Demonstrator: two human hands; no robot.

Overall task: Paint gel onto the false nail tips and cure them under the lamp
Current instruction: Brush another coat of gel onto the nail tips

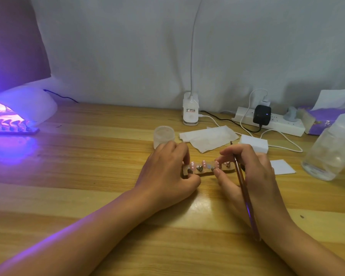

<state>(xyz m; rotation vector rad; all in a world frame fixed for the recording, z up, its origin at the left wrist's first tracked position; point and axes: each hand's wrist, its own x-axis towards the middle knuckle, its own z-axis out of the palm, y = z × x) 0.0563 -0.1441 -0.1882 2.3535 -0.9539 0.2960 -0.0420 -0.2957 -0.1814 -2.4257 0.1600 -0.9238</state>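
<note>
At desk (108, 196) centre: L hand (167, 174) pinches nail-tip strip (203, 173); R hand (255, 172) grips brush (244, 188); lamp-base label (190, 110) illegible.

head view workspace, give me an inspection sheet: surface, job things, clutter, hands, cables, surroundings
surface: wooden table, violet glow across its left side
job's things: nail tip strip with pink tips between the hands; brush; curing lamp lit at far left, second strip under it; frosted jar
clutter: wipes, white block, paper square, clear plastic container, purple pack
grippers: left hand pinches the strip's left end; right hand holds the brush, fingertips at a tip
cables: power strip with black adapter; white cable loose on the table
surroundings: pale wall, white desk lamp
</note>
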